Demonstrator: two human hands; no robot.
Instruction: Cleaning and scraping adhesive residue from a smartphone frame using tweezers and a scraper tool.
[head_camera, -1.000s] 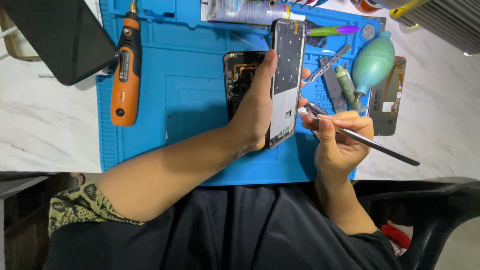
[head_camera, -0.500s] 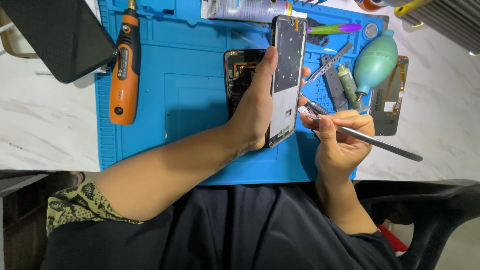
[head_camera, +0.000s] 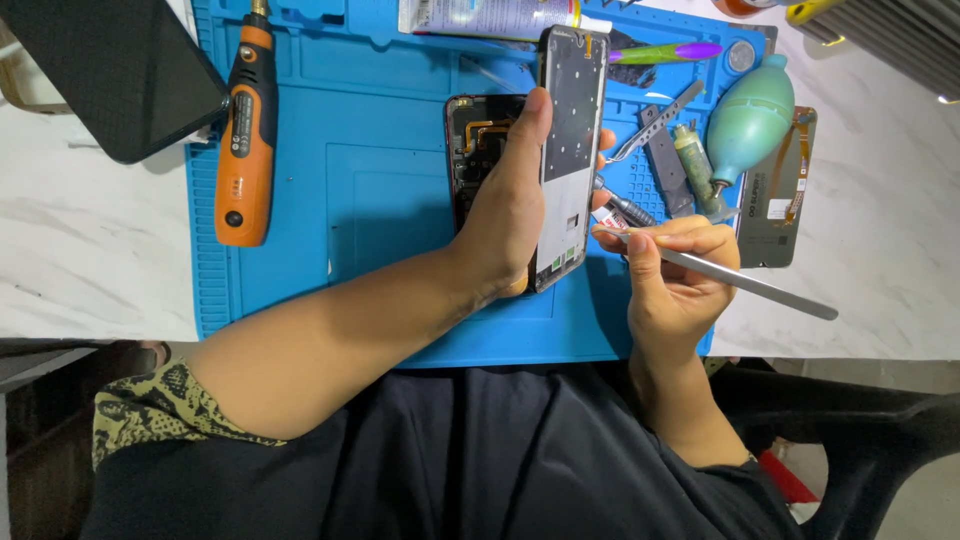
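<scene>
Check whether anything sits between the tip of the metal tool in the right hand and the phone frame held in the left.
Nothing visible does. The right hand holds the thin grey metal spudger with its tip right at the lower edge of the upright black phone frame, which the left hand grips from the other side.

The person wears a plain black top that fills the lower part of the view, its cloth lying in soft folds across the front. The short sleeve on the left arm ends above the elbow in a broad band of yellow-green and black, patterned like snakeskin. Both forearms are bare down to the left hand (head_camera: 510, 215) and the right hand (head_camera: 680, 280), with no watch, ring or glove to be seen.
</scene>
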